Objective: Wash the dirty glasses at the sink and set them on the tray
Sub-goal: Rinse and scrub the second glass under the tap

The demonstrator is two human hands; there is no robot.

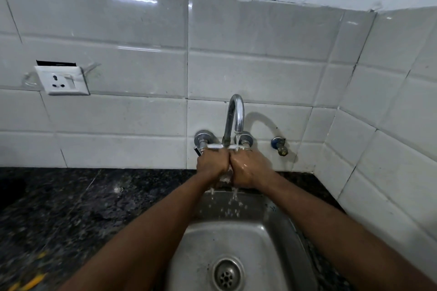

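Holds left hand (211, 164) and right hand (248, 169) pressed knuckle to knuckle under the running tap (235, 116), above the back rim of the sink (264, 238). Curls the fingers of both inward; cannot tell whether they grasp anything or are simply clenched. Shows only a pale, clear sliver (225, 177) in the gap between the palms, possibly a glass, too hidden to be sure. Sheds water (234, 198) from the hands down towards the drain (227, 274). Faces a white tiled wall (142, 113) with a socket (62, 80), above a dark speckled table (59, 208).
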